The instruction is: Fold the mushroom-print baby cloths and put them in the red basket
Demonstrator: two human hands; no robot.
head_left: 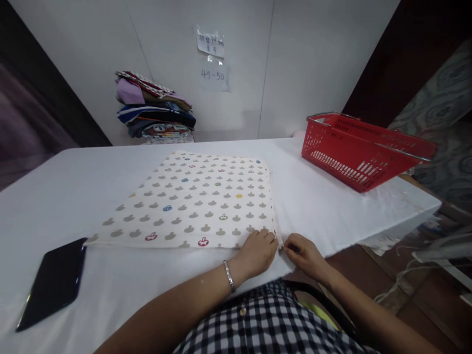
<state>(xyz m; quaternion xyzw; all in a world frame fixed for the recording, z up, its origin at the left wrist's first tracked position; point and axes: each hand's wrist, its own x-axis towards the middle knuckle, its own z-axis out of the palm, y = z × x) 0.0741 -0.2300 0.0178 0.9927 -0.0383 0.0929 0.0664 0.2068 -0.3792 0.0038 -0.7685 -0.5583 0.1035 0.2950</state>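
A cream cloth (206, 201) printed with grey and coloured mushroom-like shapes lies spread flat on the white-covered table. My left hand (258, 251) rests at its near right corner, fingers curled down onto the edge. Just to the right, my right hand (304, 253) pinches the tip of that same corner between thumb and fingers. The cloth's near edge runs straight to the left, ending beside a dark flat tablet-like object (53, 282).
A red plastic basket (368, 152) with metal handles stands at the table's right end. At the back left is a stack of folded fabrics (157, 110). Handwritten paper signs (211, 44) are taped to the wall. The table's edge (387, 233) drops off at right.
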